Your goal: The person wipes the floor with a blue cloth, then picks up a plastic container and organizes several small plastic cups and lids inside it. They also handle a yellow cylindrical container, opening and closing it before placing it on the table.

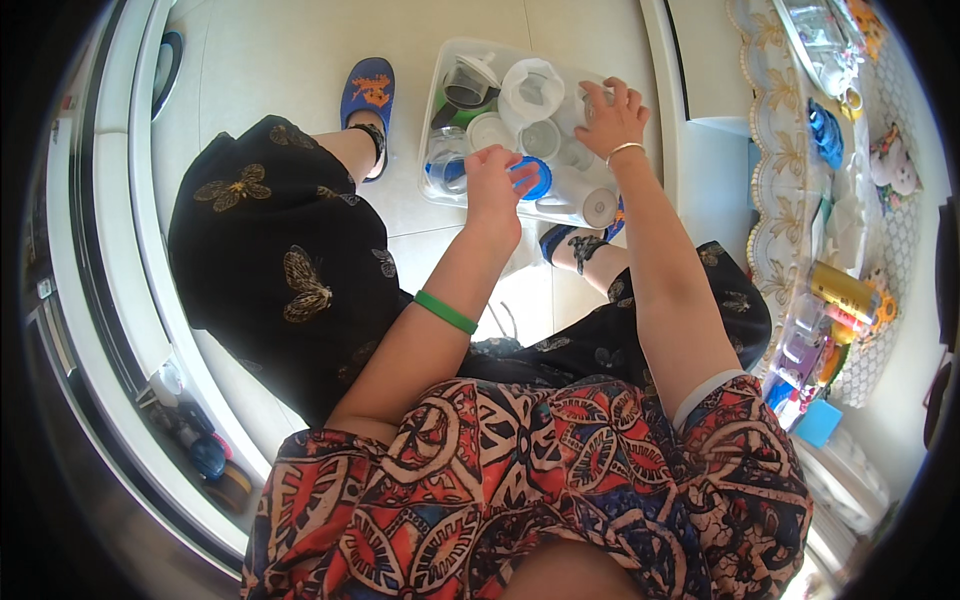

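A translucent plastic bin (pixel 459 49) full of containers stands on the floor between my feet. My right hand (pixel 615 124) is over its right end, fingers bent around the top of a clear container (pixel 588 105); whether it grips this is unclear. Over the near side, my left hand (pixel 496 180) hovers with its fingers apart, beside a blue lid (pixel 535 178). Left of that hand lies a clear jar (pixel 447 154) with blue at its base. Toward the back are a strainer-like cup (pixel 466 81) and a container lined with a white bag (pixel 532 88). A white-lidded container (pixel 600 207) lies at the near right corner.
Blue slippers (pixel 367 86) are on my feet at either side of the bin. A table with a lace-edged cloth (pixel 776 150) runs along the right, holding a yellow cylinder (pixel 844 291) and other items. Shelving with a white frame (pixel 124 225) borders the left.
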